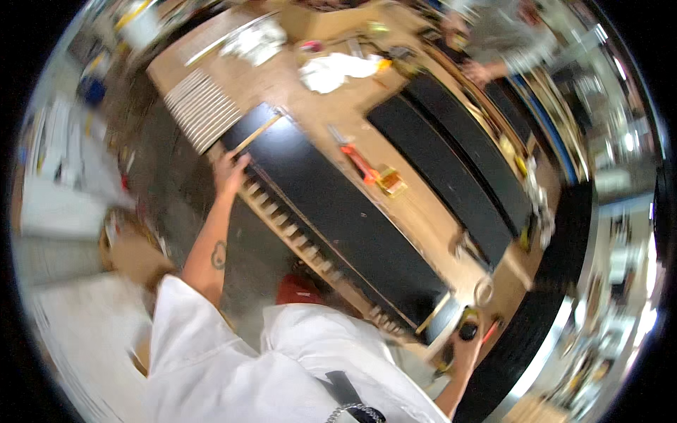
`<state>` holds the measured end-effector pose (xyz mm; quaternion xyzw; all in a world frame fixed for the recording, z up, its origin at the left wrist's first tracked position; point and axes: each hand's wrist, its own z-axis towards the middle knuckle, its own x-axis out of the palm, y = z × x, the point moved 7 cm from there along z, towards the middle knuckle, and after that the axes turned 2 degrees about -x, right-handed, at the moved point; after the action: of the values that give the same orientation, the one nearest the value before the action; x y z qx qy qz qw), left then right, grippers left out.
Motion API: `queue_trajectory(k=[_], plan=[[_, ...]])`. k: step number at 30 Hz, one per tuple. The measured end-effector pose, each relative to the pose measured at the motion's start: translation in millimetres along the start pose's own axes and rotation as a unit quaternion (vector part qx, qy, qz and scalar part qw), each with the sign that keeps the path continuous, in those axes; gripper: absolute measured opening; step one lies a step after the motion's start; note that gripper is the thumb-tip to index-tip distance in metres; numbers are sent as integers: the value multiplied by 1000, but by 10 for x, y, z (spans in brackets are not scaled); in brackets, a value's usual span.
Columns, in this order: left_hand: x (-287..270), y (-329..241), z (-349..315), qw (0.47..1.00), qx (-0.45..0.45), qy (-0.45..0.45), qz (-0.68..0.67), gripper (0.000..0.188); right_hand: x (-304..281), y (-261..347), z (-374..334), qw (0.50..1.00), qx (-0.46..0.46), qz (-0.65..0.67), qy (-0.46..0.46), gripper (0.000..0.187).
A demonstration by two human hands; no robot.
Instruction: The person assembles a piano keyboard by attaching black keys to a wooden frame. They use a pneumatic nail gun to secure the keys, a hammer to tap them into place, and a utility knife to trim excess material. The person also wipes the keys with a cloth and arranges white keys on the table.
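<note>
A long black board [317,190] lies slantwise on the workbench in front of me. My left hand [230,171] is at its far left edge, fingers closed around the near end of a thin wooden strip [257,134] that lies across the board. My right hand [464,347], by the board's near right end, is closed around a dark, round-ended object [468,326]; blur hides its exact kind. Close to that hand are a short light strip [433,314] across the board, a tape roll [484,290] and a red pen-like stick [491,330].
An orange-handled tool [360,163] and a yellowish brush [391,182] lie beyond the board. Farther right are two more black boards [441,173]. Slatted strips [201,109] and white cloths [328,72] sit toward the back. Another person's hand [479,72] is at the far side.
</note>
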<state>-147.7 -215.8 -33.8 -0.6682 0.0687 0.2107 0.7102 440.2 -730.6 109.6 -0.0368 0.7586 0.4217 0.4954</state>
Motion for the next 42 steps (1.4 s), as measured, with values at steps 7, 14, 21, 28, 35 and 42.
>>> queue_trajectory(k=[7, 14, 21, 28, 35, 42], plan=[[250, -137, 161, 890, -115, -9, 441, 45, -504, -1086, -71, 980, 117, 7, -164, 76], [1418, -602, -1214, 829, 178, 178, 500, 78, -187, -1394, 152, 968, 214, -29, -126, 85], [2105, -1410, -3052, 742, 355, 260, 506, 68, -390, -1991, 206, 944, 229, -81, -222, 56], [2809, -2022, -4292, 692, 442, 457, 343, 71, -678, -3566, 345, 922, 180, -169, -299, 27], [2436, -1732, -3225, 709, 443, 377, 398, 62, -1172, -1320, 89, 843, 47, 378, -380, 32], [1696, -1125, -1330, 746, 428, 288, 422, 60, -1633, 1369, -212, 741, -349, 477, -319, 56]])
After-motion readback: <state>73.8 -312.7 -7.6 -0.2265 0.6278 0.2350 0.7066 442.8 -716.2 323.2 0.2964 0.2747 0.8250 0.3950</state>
